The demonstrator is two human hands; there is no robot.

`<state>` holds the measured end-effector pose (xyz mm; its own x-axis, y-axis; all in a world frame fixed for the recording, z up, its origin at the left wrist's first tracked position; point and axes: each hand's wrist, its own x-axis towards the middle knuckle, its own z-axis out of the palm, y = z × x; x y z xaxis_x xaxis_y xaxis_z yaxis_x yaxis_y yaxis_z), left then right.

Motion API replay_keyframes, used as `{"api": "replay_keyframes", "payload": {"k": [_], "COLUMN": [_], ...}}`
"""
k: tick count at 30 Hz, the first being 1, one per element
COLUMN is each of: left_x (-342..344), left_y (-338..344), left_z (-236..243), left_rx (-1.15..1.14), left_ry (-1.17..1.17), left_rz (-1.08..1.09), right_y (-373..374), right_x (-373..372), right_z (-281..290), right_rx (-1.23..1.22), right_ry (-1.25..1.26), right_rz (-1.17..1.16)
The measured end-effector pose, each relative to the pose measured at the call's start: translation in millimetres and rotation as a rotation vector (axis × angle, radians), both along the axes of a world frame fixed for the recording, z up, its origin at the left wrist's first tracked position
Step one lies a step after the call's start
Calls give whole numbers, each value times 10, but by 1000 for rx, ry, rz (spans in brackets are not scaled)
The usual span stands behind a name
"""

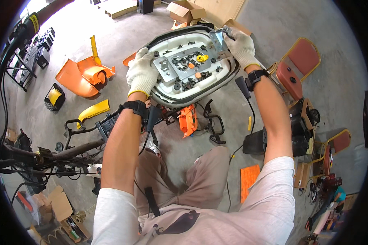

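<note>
In front of me, an upturned vehicle seat (210,83) shows its white plastic underside and dark rim. My left hand (143,72), in a white knit glove, has its fingers closed round the seat's left edge. At the far right corner my gloved right hand (240,48) grips the seat beside a shiny metal bracket (218,40); whether it also holds the bracket is hard to see. Several black screws (188,84) lie loose in the underside. Among them are a yellow plastic part (202,58), an orange round piece (198,75) and a grey metal plate (166,70).
Orange body panels (84,75) and a yellow strip (93,113) lie on the floor to the left. A dark vehicle frame (77,150) with cables stands near my left arm. Red chairs (302,57) are at right, a cardboard box (186,11) at the back.
</note>
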<state>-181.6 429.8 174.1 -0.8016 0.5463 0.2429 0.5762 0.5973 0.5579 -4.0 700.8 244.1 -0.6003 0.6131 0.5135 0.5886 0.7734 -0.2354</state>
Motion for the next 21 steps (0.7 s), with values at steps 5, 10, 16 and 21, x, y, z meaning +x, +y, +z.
{"api": "replay_keyframes", "payload": {"k": [5,10,16,21], "left_x": [-88,-311,-463,-672], "left_y": [39,78,31,104], "left_z": [-132,-301,-329,-319], "left_rx": [10,45,116,5], "left_ry": [40,199,-86,117], "left_rz": [-4,-83,-323,-247], "right_y": [-164,-332,-838,-1510], "right_x": [124,1009,2839,4166], "right_z": [175,-169,-1532,-3302], "right_rx": [-231,-397,-847,-1441], "right_ry": [324,464,718,812], "right_rz": [-126,-294,-263,-834]}}
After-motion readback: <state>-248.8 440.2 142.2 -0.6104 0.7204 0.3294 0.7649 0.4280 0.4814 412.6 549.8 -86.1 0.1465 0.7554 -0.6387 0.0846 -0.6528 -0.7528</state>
